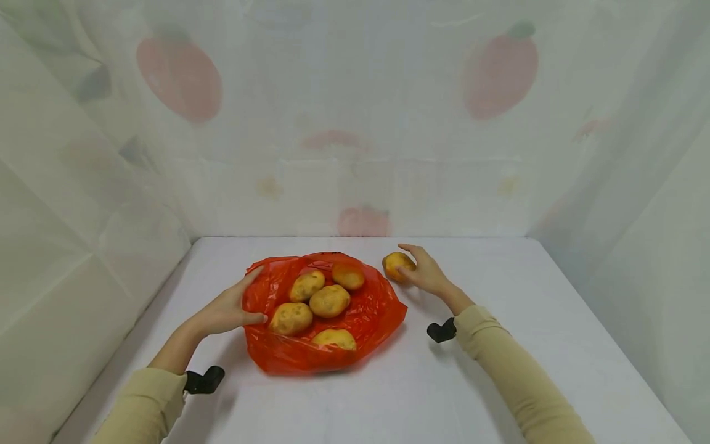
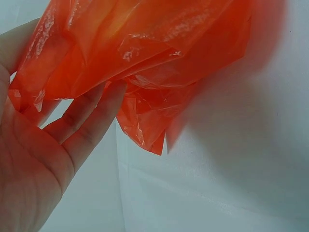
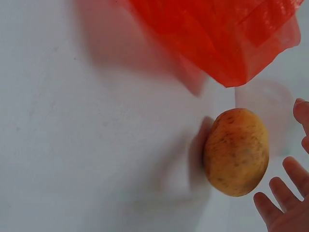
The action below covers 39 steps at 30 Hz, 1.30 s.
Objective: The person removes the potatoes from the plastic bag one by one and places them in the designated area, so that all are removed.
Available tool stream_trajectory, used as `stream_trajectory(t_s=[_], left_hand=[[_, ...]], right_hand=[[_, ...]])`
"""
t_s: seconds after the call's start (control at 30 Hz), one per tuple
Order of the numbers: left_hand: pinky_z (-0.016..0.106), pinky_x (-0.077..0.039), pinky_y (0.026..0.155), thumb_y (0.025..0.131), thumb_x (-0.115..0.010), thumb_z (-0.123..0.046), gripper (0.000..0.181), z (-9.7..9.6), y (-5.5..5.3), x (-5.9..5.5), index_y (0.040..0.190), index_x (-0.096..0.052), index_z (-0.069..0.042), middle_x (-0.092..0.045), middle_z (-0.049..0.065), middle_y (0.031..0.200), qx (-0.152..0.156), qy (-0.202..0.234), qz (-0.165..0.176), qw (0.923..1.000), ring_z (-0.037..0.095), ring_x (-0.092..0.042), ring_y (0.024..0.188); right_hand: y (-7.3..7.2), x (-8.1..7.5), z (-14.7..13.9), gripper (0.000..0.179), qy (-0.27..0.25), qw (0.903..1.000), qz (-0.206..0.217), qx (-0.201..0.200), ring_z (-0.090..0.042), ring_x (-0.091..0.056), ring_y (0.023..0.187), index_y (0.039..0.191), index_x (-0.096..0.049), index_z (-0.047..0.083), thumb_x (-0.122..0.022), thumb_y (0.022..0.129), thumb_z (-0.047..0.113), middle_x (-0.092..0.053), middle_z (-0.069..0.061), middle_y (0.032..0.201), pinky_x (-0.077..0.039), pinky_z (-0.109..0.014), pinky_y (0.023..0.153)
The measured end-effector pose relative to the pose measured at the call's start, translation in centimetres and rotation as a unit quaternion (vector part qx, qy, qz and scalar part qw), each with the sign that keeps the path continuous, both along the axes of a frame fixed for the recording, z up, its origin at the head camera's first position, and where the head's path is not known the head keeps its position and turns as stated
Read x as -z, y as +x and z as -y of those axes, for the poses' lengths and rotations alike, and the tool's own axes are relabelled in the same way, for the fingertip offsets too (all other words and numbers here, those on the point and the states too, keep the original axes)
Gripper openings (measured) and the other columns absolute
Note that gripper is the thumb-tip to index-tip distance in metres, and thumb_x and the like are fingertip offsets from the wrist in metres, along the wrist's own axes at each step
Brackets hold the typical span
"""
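Observation:
A red plastic bag [image 1: 368, 317] lies spread on the table with its mouth facing up, several potatoes [image 1: 330, 301] inside. At the bag's left edge my left hand [image 1: 230, 308] holds the rim; the left wrist view shows the thumb and fingers [image 2: 91, 121] on either side of the thin plastic. One loose potato [image 3: 236, 152] rests on the table just past the bag's right side. My right hand [image 1: 426, 271] reaches around that potato with fingers spread. A gap shows between its fingertips and the potato in the right wrist view.
The white table [image 1: 477, 382] is bordered by pale curtains [image 1: 355, 123] with faded fruit prints at the back and both sides. A black wrist mount [image 1: 204, 380] sits on each forearm.

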<state>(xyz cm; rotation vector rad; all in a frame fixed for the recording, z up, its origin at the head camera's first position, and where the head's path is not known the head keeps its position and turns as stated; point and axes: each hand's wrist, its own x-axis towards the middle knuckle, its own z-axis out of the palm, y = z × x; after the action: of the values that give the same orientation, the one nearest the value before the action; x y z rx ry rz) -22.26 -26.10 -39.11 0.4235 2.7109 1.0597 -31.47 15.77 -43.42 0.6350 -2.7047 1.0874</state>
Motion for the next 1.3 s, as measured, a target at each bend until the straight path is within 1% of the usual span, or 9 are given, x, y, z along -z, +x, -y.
stream_trajectory(t_s=[0.17,0.33,0.47,0.67,0.9,1.03,1.1,1.2,1.3], left_hand=[[0.047,-0.044,0.083,0.07,-0.072,-0.028,0.095,0.1,-0.1,0.1,0.14,-0.009,-0.025,-0.028,0.017,0.136,0.001,-0.002,-0.002,1.0,0.036,-0.038,0.115],[0.045,-0.045,0.082,0.07,-0.072,-0.027,0.095,0.1,-0.2,0.3,0.14,-0.008,-0.025,-0.027,0.017,0.136,0.006,0.009,0.0,0.9999,0.036,-0.039,0.114],[0.042,-0.046,0.081,0.07,-0.072,-0.026,0.095,0.2,-0.2,0.4,0.14,-0.008,-0.026,-0.027,0.017,0.136,0.01,0.019,0.004,0.9998,0.034,-0.041,0.113],[0.04,-0.047,0.08,0.07,-0.072,-0.026,0.096,0.1,-0.2,0.3,0.14,-0.008,-0.027,-0.027,0.017,0.136,0.01,0.03,0.011,0.9994,0.033,-0.043,0.112],[0.042,-0.046,0.082,0.07,-0.072,-0.025,0.096,-0.1,-0.2,0.5,0.14,-0.007,-0.026,-0.024,0.015,0.139,0.009,0.033,0.016,0.9993,0.035,-0.039,0.115],[0.043,-0.045,0.083,0.071,-0.071,-0.026,0.095,-0.3,-0.1,0.7,0.141,-0.007,-0.025,-0.022,0.014,0.14,0.007,0.03,0.018,0.9994,0.036,-0.037,0.117],[0.043,-0.045,0.083,0.07,-0.071,-0.026,0.095,-0.3,-0.1,0.7,0.141,-0.007,-0.024,-0.021,0.013,0.14,0.005,0.028,0.017,0.9994,0.036,-0.036,0.118],[0.043,-0.045,0.083,0.071,-0.071,-0.025,0.095,-0.4,-0.1,0.8,0.141,-0.007,-0.024,-0.022,0.014,0.14,0.004,0.029,0.017,0.9994,0.036,-0.037,0.118],[0.044,-0.044,0.084,0.071,-0.071,-0.025,0.095,-0.4,-0.1,0.9,0.141,-0.007,-0.024,-0.022,0.015,0.14,0.005,0.029,0.015,0.9995,0.037,-0.036,0.118]], right_hand=[[0.2,-0.8,0.4,0.05,-0.011,0.9998,-0.015,-0.011,-0.029,-0.039,0.116,0.126,-0.043,0.007,-0.06,0.082,0.02,-0.043,-0.013,0.124,-0.036,-0.045,0.094],[0.7,-1.7,0.9,0.046,-0.051,0.9981,-0.015,-0.031,-0.034,-0.044,0.11,0.124,-0.045,0.007,-0.06,0.081,0.017,-0.045,-0.014,0.121,-0.044,-0.043,0.085],[1.2,-2.4,1.4,0.043,-0.081,0.9949,-0.021,-0.057,-0.033,-0.048,0.107,0.122,-0.046,0.006,-0.06,0.081,0.012,-0.047,-0.015,0.121,-0.046,-0.04,0.082],[1.9,-3.2,2.8,0.037,-0.106,0.9897,-0.017,-0.094,-0.027,-0.054,0.102,0.119,-0.049,0.007,-0.058,0.083,0.012,-0.052,-0.007,0.116,-0.047,-0.034,0.081],[3.3,-3.9,4.8,0.033,-0.099,0.9853,-0.034,-0.135,-0.023,-0.056,0.098,0.115,-0.051,0.014,-0.059,0.082,0.014,-0.053,-0.002,0.114,-0.048,-0.035,0.079],[4.2,-4.3,6.0,0.035,-0.088,0.9833,-0.048,-0.152,-0.024,-0.057,0.097,0.113,-0.053,0.015,-0.062,0.08,0.012,-0.055,0.0,0.111,-0.05,-0.034,0.076],[4.7,-4.4,6.5,0.036,-0.082,0.9807,-0.051,-0.17,-0.026,-0.057,0.096,0.114,-0.052,0.014,-0.062,0.079,0.011,-0.054,-0.001,0.11,-0.05,-0.035,0.075],[5.3,-4.5,7.3,0.036,-0.081,0.9743,-0.039,-0.207,-0.026,-0.056,0.097,0.115,-0.051,0.014,-0.06,0.081,0.01,-0.052,-0.001,0.111,-0.049,-0.037,0.077],[5.9,-4.4,8.0,0.036,-0.076,0.9681,-0.017,-0.238,-0.023,-0.055,0.098,0.116,-0.05,0.016,-0.059,0.082,0.011,-0.052,0.001,0.113,-0.049,-0.034,0.077]])
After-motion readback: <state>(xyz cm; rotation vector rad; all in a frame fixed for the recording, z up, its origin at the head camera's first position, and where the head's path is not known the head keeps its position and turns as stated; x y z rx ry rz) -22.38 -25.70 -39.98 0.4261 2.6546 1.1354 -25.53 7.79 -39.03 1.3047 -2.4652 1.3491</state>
